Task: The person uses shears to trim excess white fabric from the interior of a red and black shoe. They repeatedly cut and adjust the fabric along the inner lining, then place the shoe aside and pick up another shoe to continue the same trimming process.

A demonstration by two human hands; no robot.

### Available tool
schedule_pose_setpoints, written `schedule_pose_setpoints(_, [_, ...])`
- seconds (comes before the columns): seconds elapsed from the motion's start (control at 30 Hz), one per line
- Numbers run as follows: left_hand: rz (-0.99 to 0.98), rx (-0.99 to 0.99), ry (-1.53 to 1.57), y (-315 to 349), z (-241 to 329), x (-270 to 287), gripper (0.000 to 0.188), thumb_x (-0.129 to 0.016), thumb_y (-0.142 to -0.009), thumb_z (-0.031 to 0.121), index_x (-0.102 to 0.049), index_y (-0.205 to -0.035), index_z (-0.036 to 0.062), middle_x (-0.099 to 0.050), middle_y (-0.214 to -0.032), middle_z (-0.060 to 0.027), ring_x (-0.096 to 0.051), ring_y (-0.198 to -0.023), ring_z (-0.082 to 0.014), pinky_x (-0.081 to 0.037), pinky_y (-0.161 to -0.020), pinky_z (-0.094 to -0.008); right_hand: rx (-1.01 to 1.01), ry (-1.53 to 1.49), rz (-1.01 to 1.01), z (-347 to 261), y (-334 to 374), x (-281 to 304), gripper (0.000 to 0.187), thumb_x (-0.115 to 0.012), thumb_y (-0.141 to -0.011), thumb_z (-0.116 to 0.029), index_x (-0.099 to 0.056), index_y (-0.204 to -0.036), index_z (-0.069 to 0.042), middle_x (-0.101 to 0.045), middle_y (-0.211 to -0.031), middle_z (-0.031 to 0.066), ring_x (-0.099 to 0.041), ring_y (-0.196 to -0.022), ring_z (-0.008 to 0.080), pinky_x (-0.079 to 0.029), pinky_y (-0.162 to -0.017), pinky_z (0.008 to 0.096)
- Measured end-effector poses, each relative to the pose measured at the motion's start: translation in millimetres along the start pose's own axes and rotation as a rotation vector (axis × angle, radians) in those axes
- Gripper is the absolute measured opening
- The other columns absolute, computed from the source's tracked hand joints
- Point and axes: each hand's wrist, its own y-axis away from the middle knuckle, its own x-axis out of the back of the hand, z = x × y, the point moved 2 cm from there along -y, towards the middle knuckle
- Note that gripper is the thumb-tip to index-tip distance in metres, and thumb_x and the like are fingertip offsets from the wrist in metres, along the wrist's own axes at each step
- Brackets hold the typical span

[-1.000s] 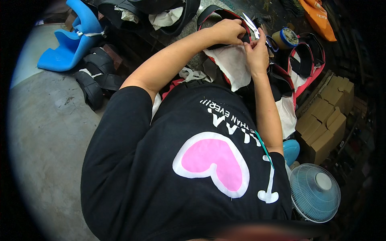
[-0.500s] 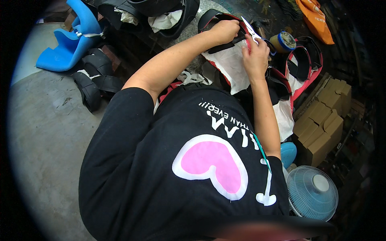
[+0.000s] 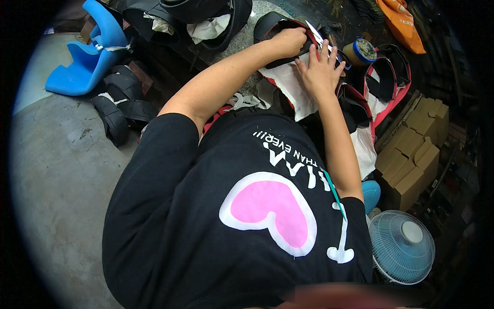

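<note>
Scissors (image 3: pixel 316 36) partly behind right hand (image 3: pixel 319 73)

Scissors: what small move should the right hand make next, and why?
Probably curl the right hand around the scissors to steady them. That hand is spread open, the blades show beside its fingertips, and they lie near the left hand, which looks closed on the black piece.
</note>
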Motion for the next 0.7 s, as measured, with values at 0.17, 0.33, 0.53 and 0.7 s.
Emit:
schedule_pose_setpoints(0.17, [0.009, -0.025, 0.007, 1, 2, 1, 0.012, -0.061, -0.083, 0.008, -0.066, -0.084, -0.0036, -0.060, -0.101, -0.0186, -0.063, -0.095, -0.0379, -0.051, -0.083, -0.0453, 0.138, 0.056, 0.000, -1, 5, -2, 0.067, -0.047, -0.089, -0.063, -0.044, -0.146, -0.028, -0.023, -0.159, 0.0113, -0.013, -0.148, 0.0364, -0.008, -0.110, 0.0700])
schedule_pose_setpoints(0.33, [-0.008, -0.007, 0.026, -1, -3, -3, 0.013, -0.060, -0.084, 0.008, -0.066, -0.084, -0.0034, -0.060, -0.101, -0.0186, -0.062, -0.095, -0.0380, -0.050, -0.084, -0.0452, 0.173, 0.029, -0.109, 8, 15, 12, 0.059, -0.048, -0.089, -0.064, -0.050, -0.141, -0.035, -0.025, -0.159, 0.0109, -0.015, -0.147, 0.0360, -0.008, -0.110, 0.0702])
schedule_pose_setpoints(0.53, [0.005, -0.016, 0.035, 1, -2, 3, 0.016, -0.059, -0.085, 0.011, -0.065, -0.084, -0.0037, -0.060, -0.101, -0.0198, -0.062, -0.095, -0.0384, -0.050, -0.084, -0.0457, 0.116, -0.189, -0.053, 9, 14, 42, 0.043, -0.058, -0.088, -0.054, -0.072, -0.113, -0.023, -0.037, -0.152, 0.0135, -0.025, -0.144, 0.0372, -0.014, -0.110, 0.0694])
schedule_pose_setpoints(0.7, [-0.136, -0.027, -0.100, -7, 30, 39, 0.015, -0.059, -0.084, 0.010, -0.067, -0.085, -0.0028, -0.062, -0.098, -0.0221, -0.065, -0.090, -0.0392, -0.052, -0.081, -0.0463, 0.087, -0.451, 0.254, 79, 13, 85, 0.030, -0.067, -0.086, -0.039, -0.075, -0.102, -0.015, -0.061, -0.129, 0.0105, -0.049, -0.128, 0.0314, -0.027, -0.108, 0.0615])
